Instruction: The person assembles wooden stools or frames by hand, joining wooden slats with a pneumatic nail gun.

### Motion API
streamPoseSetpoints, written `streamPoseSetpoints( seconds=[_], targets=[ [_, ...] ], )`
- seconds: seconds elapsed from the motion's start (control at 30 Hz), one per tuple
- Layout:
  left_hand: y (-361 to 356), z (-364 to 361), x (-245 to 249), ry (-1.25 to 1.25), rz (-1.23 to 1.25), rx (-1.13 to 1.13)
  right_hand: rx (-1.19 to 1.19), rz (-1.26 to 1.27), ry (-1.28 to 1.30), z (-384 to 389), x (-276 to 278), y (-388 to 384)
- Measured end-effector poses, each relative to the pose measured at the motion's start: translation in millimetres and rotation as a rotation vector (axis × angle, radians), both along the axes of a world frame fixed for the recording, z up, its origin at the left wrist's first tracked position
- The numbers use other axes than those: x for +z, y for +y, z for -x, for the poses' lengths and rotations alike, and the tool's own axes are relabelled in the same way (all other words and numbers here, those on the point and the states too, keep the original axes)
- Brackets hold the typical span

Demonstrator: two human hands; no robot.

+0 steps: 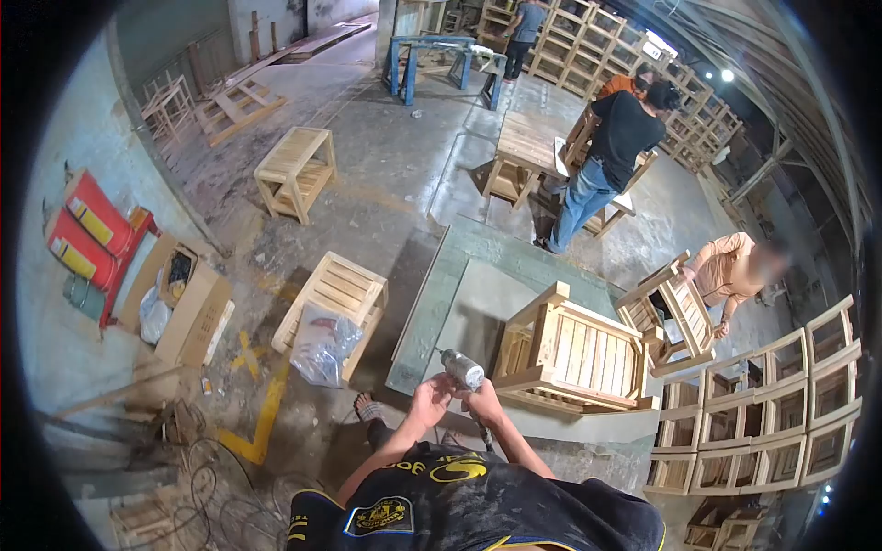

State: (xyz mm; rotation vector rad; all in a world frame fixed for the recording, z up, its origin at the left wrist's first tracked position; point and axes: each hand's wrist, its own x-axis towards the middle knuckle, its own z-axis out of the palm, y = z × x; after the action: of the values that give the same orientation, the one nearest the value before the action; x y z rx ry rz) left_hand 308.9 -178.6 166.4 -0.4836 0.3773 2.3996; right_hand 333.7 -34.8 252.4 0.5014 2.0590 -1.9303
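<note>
Close in front of my body I hold a silver and grey power tool [462, 368], its handle and cord hanging down. My right hand [480, 400] is wrapped round its grip. My left hand [432, 400] is beside it with fingers bent near the tool's front; what they pinch, if anything, is too small to make out. Right of the tool, a slatted wooden piece [588, 358] lies on the green-topped work table [441, 321]. To the left, a plastic bag [323, 347] rests on a small slatted wooden table [342, 286].
Another small wooden table [296, 170] stands farther back. A person in orange [730, 271] handles a wooden frame at right; a person in black [625, 133] stands beyond. Stacked frames [763, 413], an open cardboard box [193, 317], fire extinguishers [87, 230] and cables surround the area.
</note>
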Motion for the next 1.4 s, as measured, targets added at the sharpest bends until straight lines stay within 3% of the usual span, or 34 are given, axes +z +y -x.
streamPoseSetpoints(
  seconds=[0.07, 0.3, 0.37, 0.4, 0.47, 0.5, 0.57, 0.63, 0.8, 1.13, 1.4],
  targets=[
    [25.8, -23.2, 3.2, 0.003, -0.012, 0.059, -0.006, -0.026, 0.115, -17.0, -4.6, 24.4],
    [88.6, -86.9, -1.2, 0.082, -0.078, 0.188, 0.032, -0.100, 0.151, -75.5, -21.1, 92.0],
    [96.0, -92.8, 7.7, 0.033, -0.121, 0.179, -0.017, -0.046, 0.173, -86.0, -1.0, 97.2],
    [96.3, -95.4, 10.7, 0.015, -0.270, 0.174, -0.025, -0.046, 0.193, -88.5, 9.0, 97.8],
    [98.9, -98.7, -0.1, 0.106, -0.311, 0.169, -0.042, -0.030, 0.173, -94.3, 17.2, 99.1],
    [101.1, -101.7, 5.2, 0.031, -0.107, 0.197, -0.052, -0.017, 0.135, -97.9, 16.3, 100.0],
    [98.9, -103.9, 18.3, 0.104, -0.317, 0.168, -0.022, -0.071, 0.175, -104.6, 13.3, 100.0],
    [99.8, -109.7, 45.0, -0.023, -0.066, 0.198, -0.053, 0.014, 0.144, -112.6, 16.8, 96.6],
    [97.9, -119.6, 24.7, -0.070, -0.139, 0.202, -0.064, 0.002, 0.140, -129.8, 28.6, 89.0],
    [92.9, -133.0, 35.3, -0.155, -0.122, 0.199, -0.204, 0.035, 0.119, -158.2, 23.5, 71.6],
    [88.8, -143.2, 22.1, -0.129, -0.140, 0.053, -0.179, 0.048, 0.071, -173.0, 38.3, 60.9]
  ],
)
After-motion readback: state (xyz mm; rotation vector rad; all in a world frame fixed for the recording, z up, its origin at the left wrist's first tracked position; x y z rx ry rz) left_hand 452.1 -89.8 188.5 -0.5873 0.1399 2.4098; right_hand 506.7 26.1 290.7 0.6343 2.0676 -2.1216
